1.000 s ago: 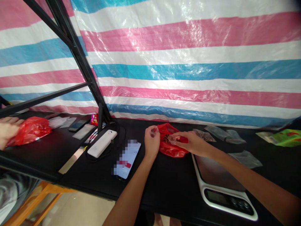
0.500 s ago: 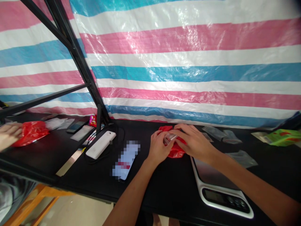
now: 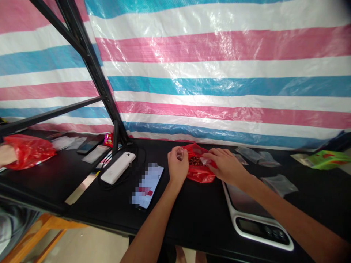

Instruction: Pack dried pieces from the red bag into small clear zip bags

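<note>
A red plastic bag [image 3: 201, 176] lies open on the black table, with many small reddish-brown bits [image 3: 195, 161] showing inside. At the bag's left edge, my left hand [image 3: 177, 168] is closed around a small clear plastic container [image 3: 180, 153]. My right hand [image 3: 226, 164] reaches over the bag's right side, its fingers pinching a small, whitish clear plastic piece [image 3: 204, 160] at the opening. What kind of piece this is I cannot make out. Beneath my right forearm lies a white kitchen scale [image 3: 263, 228], partly covered.
Clear plastic bags [image 3: 279, 185] lie to the right, near a green packet [image 3: 329, 160]. On the left are a phone [image 3: 149, 188], a white power bank [image 3: 117, 168] with cables and a black metal frame [image 3: 90, 69]. Another person's hand [image 3: 7, 155] is in a red bag [image 3: 33, 151].
My hands have moved apart, the left going leftward with the clear container. The red bag's opening and the bits inside now show. The other person's hand has gone into their red bag.
</note>
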### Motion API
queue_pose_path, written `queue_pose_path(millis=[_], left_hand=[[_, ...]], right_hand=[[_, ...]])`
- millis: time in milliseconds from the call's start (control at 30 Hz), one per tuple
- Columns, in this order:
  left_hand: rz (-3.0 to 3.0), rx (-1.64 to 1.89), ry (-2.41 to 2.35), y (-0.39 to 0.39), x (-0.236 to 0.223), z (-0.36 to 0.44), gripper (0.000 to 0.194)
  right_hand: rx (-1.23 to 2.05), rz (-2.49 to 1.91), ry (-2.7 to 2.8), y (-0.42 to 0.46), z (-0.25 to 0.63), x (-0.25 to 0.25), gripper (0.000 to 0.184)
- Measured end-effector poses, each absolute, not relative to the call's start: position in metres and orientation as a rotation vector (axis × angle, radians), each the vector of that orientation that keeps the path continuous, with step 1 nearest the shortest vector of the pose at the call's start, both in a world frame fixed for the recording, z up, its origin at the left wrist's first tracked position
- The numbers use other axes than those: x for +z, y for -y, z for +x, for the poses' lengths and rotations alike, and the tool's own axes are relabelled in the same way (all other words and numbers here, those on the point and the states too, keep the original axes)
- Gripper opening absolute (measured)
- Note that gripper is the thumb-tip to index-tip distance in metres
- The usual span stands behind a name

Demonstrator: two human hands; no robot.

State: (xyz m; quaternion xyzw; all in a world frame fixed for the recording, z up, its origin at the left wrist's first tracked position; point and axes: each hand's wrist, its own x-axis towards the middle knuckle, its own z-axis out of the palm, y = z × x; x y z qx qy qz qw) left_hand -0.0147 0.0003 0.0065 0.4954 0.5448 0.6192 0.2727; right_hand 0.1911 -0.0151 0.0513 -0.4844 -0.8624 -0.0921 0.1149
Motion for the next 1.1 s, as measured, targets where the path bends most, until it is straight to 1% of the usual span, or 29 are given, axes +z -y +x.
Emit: queue_pose_path(millis=[200, 333, 467, 767, 967, 1100], left_hand=[[1.334, 1.724, -1.346, 0.005, 0.009, -0.011, 0.016], [1.305, 1.618, -1.476, 0.005, 0.005, -0.011, 0.013], [1.205, 1.543, -1.521, 0.000, 0.001, -0.013, 0.011], [1.102, 1.520, -1.450, -0.007, -0.001, -0.013, 0.008], [1.056, 1.550, -1.452, -0.009, -0.004, -0.013, 0.006], [1.065, 1.541, -1.465, -0.009, -0.004, -0.013, 0.007]], right_hand=[[-0.264, -1.485, 2.538, 0.018, 0.185, 0.036, 0.027], [-0.255, -1.529, 2.503, 0.011, 0.182, 0.035, 0.028], [-0.192, -1.497, 2.509, 0.000, 0.175, 0.032, 0.029], [-0.023, -1.404, 2.544, -0.005, 0.158, 0.030, 0.022], [-0.080, -1.402, 2.514, -0.006, 0.169, 0.033, 0.031], [-0.059, -1.374, 2.534, -0.006, 0.168, 0.033, 0.028]])
